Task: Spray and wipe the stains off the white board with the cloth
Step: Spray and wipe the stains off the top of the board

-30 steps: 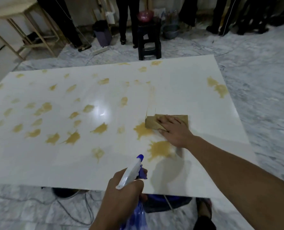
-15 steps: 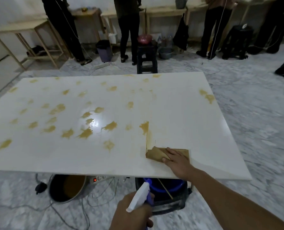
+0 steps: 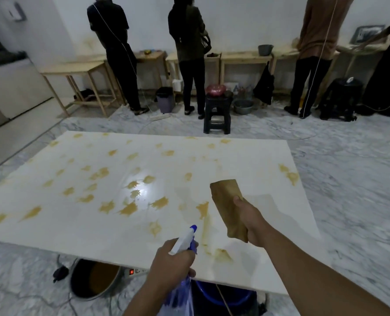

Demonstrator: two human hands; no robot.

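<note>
The white board (image 3: pixel 253 165) lies flat in front of me, dotted with several yellow-brown stains (image 3: pixel 128 209), mostly on its left and middle. My right hand (image 3: pixel 252 221) grips a folded, stained tan cloth (image 3: pixel 227 201) and holds it lifted off the board, above its right-hand part. My left hand (image 3: pixel 170 264) is closed around a blue spray bottle (image 3: pixel 183 241) with a white trigger head, nozzle pointing out over the board's near edge. A wiped smear (image 3: pixel 206 226) runs toward the near edge beside the cloth.
Under the near edge sit a dark pot (image 3: pixel 93 279) with brown liquid, a power strip (image 3: pixel 136 271) and a blue bucket (image 3: pixel 223 295). A black stool (image 3: pixel 217 115) stands beyond the far edge. Several people stand at wooden benches (image 3: pixel 75 69) along the back wall.
My right hand has lifted the cloth off the board after wiping toward the near edge. My head has tilted up, so the room's back wall is in view.
</note>
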